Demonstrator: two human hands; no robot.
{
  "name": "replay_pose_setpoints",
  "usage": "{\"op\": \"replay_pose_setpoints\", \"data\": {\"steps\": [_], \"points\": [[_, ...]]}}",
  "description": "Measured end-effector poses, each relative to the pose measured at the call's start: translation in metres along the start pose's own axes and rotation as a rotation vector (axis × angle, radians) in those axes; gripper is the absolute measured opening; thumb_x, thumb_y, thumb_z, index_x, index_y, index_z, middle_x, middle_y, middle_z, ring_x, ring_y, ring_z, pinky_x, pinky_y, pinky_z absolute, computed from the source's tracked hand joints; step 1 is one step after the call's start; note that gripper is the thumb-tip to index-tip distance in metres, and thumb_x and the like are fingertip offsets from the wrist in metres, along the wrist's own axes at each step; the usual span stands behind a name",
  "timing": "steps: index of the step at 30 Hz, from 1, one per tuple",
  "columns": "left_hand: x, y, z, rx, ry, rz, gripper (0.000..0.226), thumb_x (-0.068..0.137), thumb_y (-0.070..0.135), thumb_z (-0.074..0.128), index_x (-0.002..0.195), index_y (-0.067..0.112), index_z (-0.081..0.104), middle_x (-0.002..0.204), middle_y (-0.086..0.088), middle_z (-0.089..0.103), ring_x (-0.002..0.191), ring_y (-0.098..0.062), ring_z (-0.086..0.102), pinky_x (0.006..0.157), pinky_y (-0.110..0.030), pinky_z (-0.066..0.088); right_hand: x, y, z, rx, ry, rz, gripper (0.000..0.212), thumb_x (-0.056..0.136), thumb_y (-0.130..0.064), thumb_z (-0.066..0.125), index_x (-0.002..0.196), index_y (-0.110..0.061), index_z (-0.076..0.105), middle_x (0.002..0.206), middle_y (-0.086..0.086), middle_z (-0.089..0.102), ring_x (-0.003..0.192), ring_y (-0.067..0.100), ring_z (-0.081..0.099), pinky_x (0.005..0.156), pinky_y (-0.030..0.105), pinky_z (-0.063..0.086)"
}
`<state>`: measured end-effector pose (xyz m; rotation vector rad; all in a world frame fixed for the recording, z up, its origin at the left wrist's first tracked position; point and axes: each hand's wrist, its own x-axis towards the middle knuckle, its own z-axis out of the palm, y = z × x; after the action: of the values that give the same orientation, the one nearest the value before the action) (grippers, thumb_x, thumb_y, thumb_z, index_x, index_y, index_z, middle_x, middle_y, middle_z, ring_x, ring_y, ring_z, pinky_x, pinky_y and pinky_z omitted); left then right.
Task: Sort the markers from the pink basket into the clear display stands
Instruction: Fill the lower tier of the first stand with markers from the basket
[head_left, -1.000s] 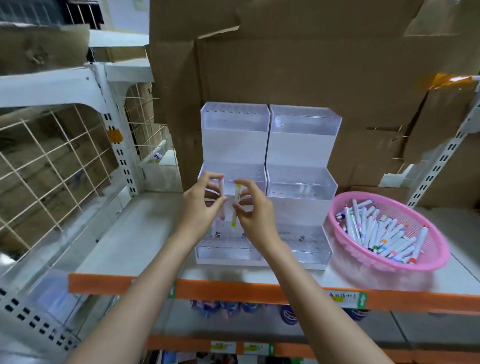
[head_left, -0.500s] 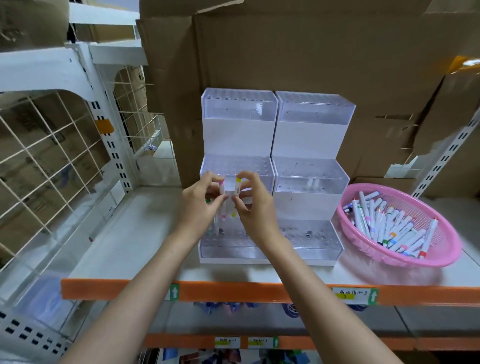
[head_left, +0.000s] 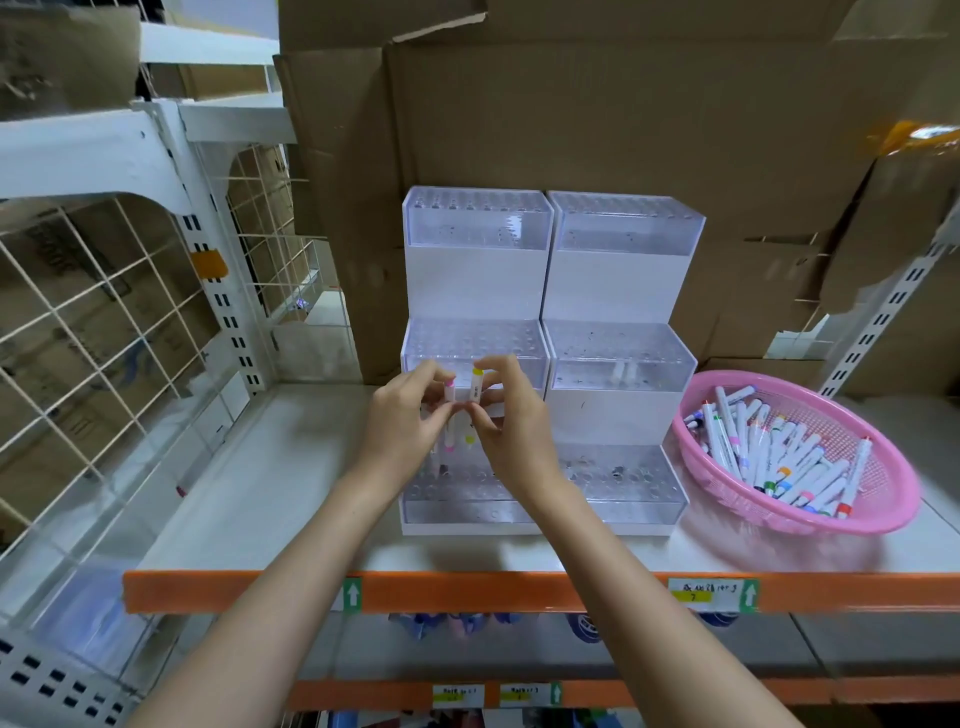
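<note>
While both hands meet in front of the left clear display stand (head_left: 475, 275), each one pinches a single marker and holds it upright. The left hand (head_left: 405, 421) grips a pink-capped marker (head_left: 450, 396) between thumb and forefinger. The right hand (head_left: 514, 426) grips a yellow-capped marker (head_left: 475, 388) the same way. The two markers stand side by side with a narrow gap between them. Their caps are level with the front edge of the stand's middle step. Their lower ends, banded pink and yellow, hang over the holes of the bottom step. Whether either tip has entered a hole I cannot tell, since the fingers and the clear plastic hide that spot.

A second clear display stand (head_left: 623, 280) sits against the first on its right, and both rise in three stepped tiers pierced with holes. Just beside this second stand, the pink basket (head_left: 883, 519) rests on the shelf (head_left: 249, 493). It holds a loose heap of white markers (head_left: 769, 457) with caps of many colours.

Along the shelf runs an orange front edge (head_left: 467, 591), which bears a yellow label (head_left: 696, 593) below the basket. Cardboard boxes (head_left: 571, 104) stand behind the stands, and a wire grid (head_left: 104, 322) closes the left side.
</note>
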<state>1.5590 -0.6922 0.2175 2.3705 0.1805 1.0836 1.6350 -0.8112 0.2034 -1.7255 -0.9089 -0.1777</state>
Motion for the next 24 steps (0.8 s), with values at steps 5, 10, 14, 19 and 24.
{"op": "replay_pose_setpoints", "data": {"steps": [5,10,14,19,24], "points": [[-0.001,-0.002,0.000,0.069,-0.031,0.042,0.017,0.076,0.008,0.077,0.082,0.006,0.062,0.073,-0.003,0.063,0.070,-0.022,0.059,0.062,-0.032,0.047,-0.001,0.002,0.001,-0.015,0.005,0.014,0.043,0.088,-0.003,0.063,0.108,-0.034,0.041,0.093,-0.002,0.055,0.084,0.019,0.064,0.065,0.036,0.056],[-0.004,-0.004,0.003,0.134,-0.055,0.106,0.018,0.072,0.004,0.078,0.075,0.007,0.061,0.073,-0.004,0.059,0.071,-0.023,0.054,0.063,-0.025,0.038,0.001,0.003,0.002,-0.011,0.004,0.011,0.038,0.089,-0.003,0.061,0.105,-0.032,0.042,0.093,0.000,0.057,0.084,0.019,0.065,0.068,0.040,0.056],[-0.006,-0.008,0.004,0.187,-0.080,0.162,0.014,0.071,0.004,0.079,0.076,0.004,0.065,0.076,-0.004,0.059,0.071,-0.025,0.055,0.062,-0.035,0.048,-0.001,0.002,0.003,-0.010,0.003,0.007,0.040,0.089,0.000,0.059,0.106,-0.031,0.042,0.092,-0.002,0.054,0.082,0.021,0.066,0.067,0.042,0.057],[-0.007,-0.011,0.001,0.212,-0.073,0.188,0.007,0.075,0.006,0.074,0.078,0.003,0.069,0.081,-0.006,0.059,0.074,-0.026,0.055,0.064,-0.037,0.050,-0.001,-0.001,0.001,-0.028,0.008,-0.003,0.040,0.089,0.000,0.059,0.103,-0.032,0.041,0.090,-0.003,0.052,0.081,0.019,0.065,0.066,0.038,0.057],[-0.010,-0.009,-0.007,0.240,-0.085,0.207,0.013,0.081,0.007,0.071,0.093,0.005,0.071,0.087,-0.006,0.059,0.079,-0.025,0.054,0.068,-0.038,0.050,-0.002,-0.005,0.001,-0.034,0.018,-0.012,0.036,0.091,-0.005,0.060,0.102,-0.032,0.040,0.087,-0.003,0.054,0.078,0.019,0.064,0.066,0.037,0.057]]}}
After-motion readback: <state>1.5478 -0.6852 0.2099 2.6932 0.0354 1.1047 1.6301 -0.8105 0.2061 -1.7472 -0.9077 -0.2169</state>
